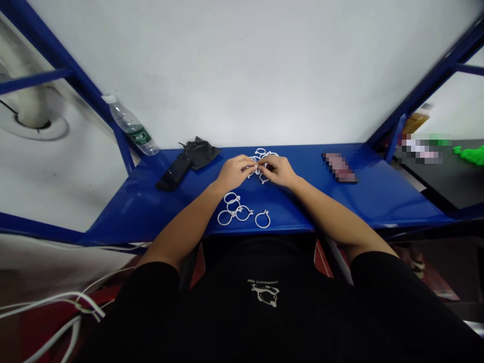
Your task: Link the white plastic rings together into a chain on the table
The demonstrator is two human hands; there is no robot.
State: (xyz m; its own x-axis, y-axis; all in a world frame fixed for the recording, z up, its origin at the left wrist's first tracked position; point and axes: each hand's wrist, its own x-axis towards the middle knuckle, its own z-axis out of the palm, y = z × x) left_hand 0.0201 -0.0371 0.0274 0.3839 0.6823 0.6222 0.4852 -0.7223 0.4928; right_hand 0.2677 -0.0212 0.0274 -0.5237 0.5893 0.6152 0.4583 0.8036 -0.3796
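Note:
My left hand [235, 174] and my right hand [279, 170] meet above the middle of the blue table, fingertips pinched together on a white plastic ring [256, 167]. My fingers cover much of it, and it overlaps others in the view. Behind and around my fingertips lie several more white rings [260, 150], partly hidden by my hands. Nearer to me, several thin white rings with small tabs [242, 213] lie overlapping on the table. One separate ring [262, 219] sits just right of that group.
The blue table [298, 212] meets a white wall. At the left, a clear water bottle [130, 126] leans by the blue frame, near a black phone [174, 174] and a crumpled black plastic bag [199, 152]. A phone with a blurred screen [340, 167] lies at the right.

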